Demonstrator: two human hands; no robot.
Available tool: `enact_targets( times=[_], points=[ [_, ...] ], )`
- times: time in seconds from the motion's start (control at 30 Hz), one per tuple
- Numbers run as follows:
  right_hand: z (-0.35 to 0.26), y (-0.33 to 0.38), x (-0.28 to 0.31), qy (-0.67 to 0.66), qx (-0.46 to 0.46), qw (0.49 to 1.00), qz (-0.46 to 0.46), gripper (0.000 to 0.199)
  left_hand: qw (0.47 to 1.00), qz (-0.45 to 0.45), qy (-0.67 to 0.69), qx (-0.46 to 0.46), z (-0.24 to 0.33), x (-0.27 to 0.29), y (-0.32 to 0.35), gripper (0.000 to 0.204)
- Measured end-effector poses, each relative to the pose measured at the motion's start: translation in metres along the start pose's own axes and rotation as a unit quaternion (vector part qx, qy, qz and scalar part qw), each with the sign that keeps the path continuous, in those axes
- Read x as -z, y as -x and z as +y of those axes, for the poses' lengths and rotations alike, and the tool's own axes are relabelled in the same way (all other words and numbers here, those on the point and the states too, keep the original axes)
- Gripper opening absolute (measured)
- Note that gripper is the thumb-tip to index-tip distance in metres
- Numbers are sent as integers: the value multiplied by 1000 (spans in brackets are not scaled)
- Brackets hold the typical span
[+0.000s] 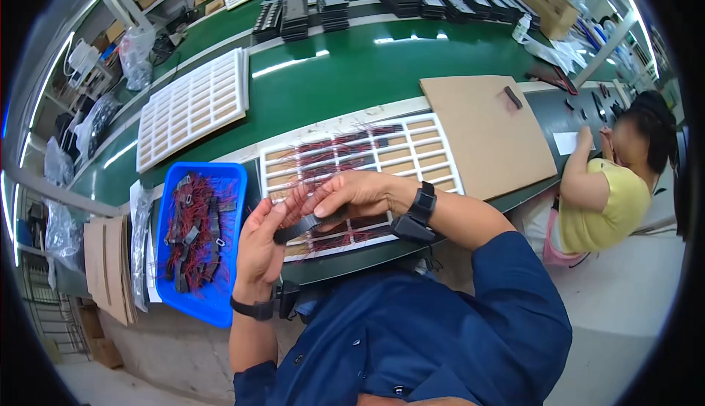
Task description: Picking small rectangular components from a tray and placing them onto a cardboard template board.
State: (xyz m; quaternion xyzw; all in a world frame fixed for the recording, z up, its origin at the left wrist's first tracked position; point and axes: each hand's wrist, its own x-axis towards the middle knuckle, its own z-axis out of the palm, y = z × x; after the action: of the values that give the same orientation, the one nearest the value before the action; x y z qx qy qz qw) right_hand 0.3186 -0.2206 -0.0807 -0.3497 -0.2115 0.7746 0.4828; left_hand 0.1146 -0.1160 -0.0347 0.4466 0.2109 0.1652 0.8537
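A dark blue buttoned shirt [418, 325] on the wearer's torso fills the lower middle, its sleeves ending near the elbows. Each wrist carries a black strap with a black box-like unit. The left hand [258, 248] pinches the left end of a dark, narrow, strip-shaped part [299, 228] between thumb and fingers, while the right hand [365, 191] grasps toward its other end, fingers curled around thin red wires [297, 199]; how firmly either one presses, I cannot tell. The strip is held above the near left portion of a white plastic grid tray [448, 153], whose left and middle cells hold dark parts with red wires; the right-hand cells show tan beneath. Left of the tray, a bright blue plastic bin [219, 304] contains a tangle of similar dark parts and red wires. On its right lies a flat brown cardboard sheet [485, 138] bearing a small black piece. Beyond stretches a shiny green work surface [338, 79], with another white plastic grid [194, 108] at its left. At far right, a co-worker in a yellow top [606, 215] sits near a white sheet of paper [569, 143]
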Motion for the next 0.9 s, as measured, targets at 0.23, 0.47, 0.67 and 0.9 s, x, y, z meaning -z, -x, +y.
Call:
enact_targets(
  times=[0.23, 0.47, 0.67, 0.9],
  points=[
    [-6, 5, -8, 2, -6, 1000, 27, 35, 999, 14, 5, 42, 2, 1, -1, 36],
    [-6, 11, -3, -8, -44, 999, 16, 47, 998, 12, 64, 4, 1, 0, -11, 23],
    [-11, 3, -13, -5, -44, 999, -13, 53, 993, -2, 114, 28, 4, 10, -11, 17],
    [-12, 4, -18, -36, -55, 996, -62, 61, 994, -4, 97, 47, 4, 11, -6, 21]
  ],
)
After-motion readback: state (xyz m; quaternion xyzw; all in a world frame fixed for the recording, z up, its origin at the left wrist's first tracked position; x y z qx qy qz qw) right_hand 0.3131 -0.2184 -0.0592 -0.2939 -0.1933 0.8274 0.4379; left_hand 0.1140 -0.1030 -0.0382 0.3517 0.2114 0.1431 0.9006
